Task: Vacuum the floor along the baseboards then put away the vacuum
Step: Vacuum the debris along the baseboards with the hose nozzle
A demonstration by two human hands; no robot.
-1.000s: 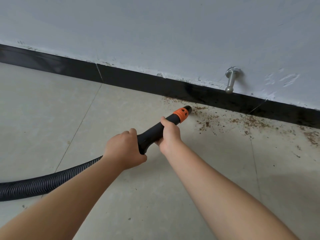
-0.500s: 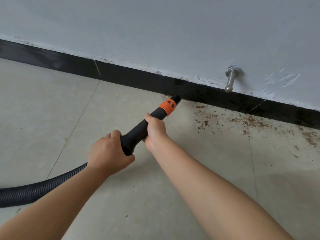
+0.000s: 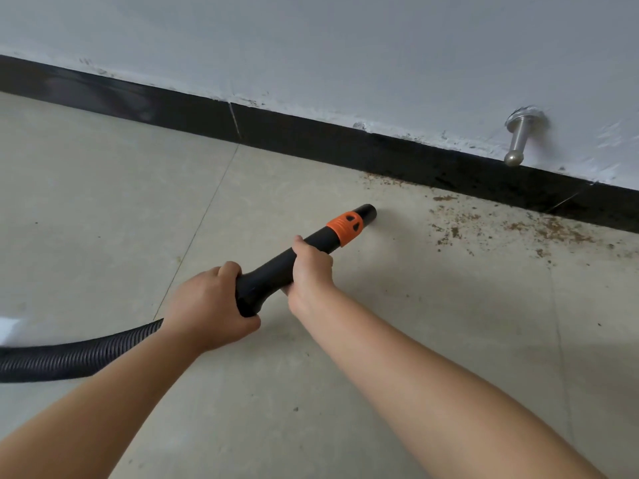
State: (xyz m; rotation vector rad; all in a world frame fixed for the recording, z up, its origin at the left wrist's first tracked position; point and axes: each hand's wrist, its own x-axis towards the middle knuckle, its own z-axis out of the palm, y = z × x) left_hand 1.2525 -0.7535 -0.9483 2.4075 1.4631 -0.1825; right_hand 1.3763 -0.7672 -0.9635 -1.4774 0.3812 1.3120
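Both hands wrapped round the black vacuum nozzle tube (image 3: 294,267); left hand (image 3: 207,312) curled about the flared rear end where the ribbed hose (image 3: 69,357) joins, right hand (image 3: 309,271) gripping the shaft just behind the orange collar (image 3: 345,228), fingers closed tight on the tube in each case. Open nozzle mouth (image 3: 368,212) well ahead of the right fingers, low over the pale floor tile (image 3: 103,202), apart from the black baseboard (image 3: 311,140) rather than against it.

Compared with half a second ago, nozzle pulled back from the baseboard's foot and swung rightward; tile just beyond the tip looking clean, so that stretch probably done. Brown grit (image 3: 518,229) scattered further right of the fingertips, thickest beside the baseboard beneath the metal door stop (image 3: 518,140), plus a thin line of specks (image 3: 380,179) hugging the baseboard just beyond the nozzle; not yet picked up.

Likely next: push forward and right into that grit, keeping the mouth near the tile. Vacuuming plainly unfinished; putting away still to come; vacuum body out of view somewhere back along the hose, left of the left hand.
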